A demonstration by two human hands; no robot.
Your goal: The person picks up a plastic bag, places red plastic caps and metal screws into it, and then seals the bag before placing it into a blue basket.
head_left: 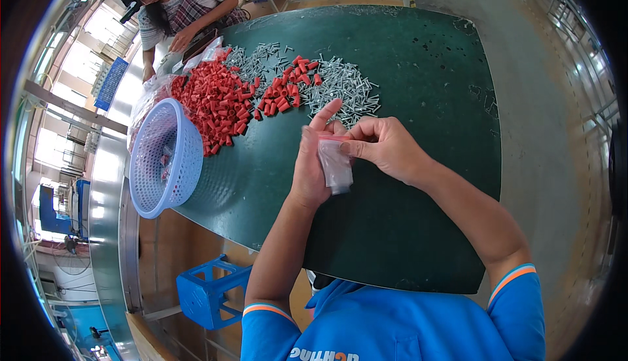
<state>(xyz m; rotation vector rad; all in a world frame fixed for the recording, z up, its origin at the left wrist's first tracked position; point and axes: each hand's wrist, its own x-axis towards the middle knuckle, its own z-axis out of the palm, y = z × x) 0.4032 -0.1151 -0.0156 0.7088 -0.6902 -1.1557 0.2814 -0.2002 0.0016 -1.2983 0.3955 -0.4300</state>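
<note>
A small clear plastic zip bag (335, 163) with a red strip along its top hangs between my hands, above the near part of the green table. My left hand (311, 168) is behind and beside it, forefinger stretched upward, other fingers at the bag's top. With thumb and bent forefinger, my right hand (386, 145) pinches the red-striped edge. Something greyish shows at the bag's bottom, too blurred to name. Just beyond my hands lies a heap of silver screws (343, 86). Red plastic caps or sleeves (219, 103) form a large pile to the left, with a smaller group (286, 93) nearer the screws.
A pale blue perforated basket (190, 165) with small bagged items inside stands tilted at the table's left edge. Across the green table (418, 53), a person (190, 8) works at the far left corner. A blue stool (206, 295) stands on the floor at lower left.
</note>
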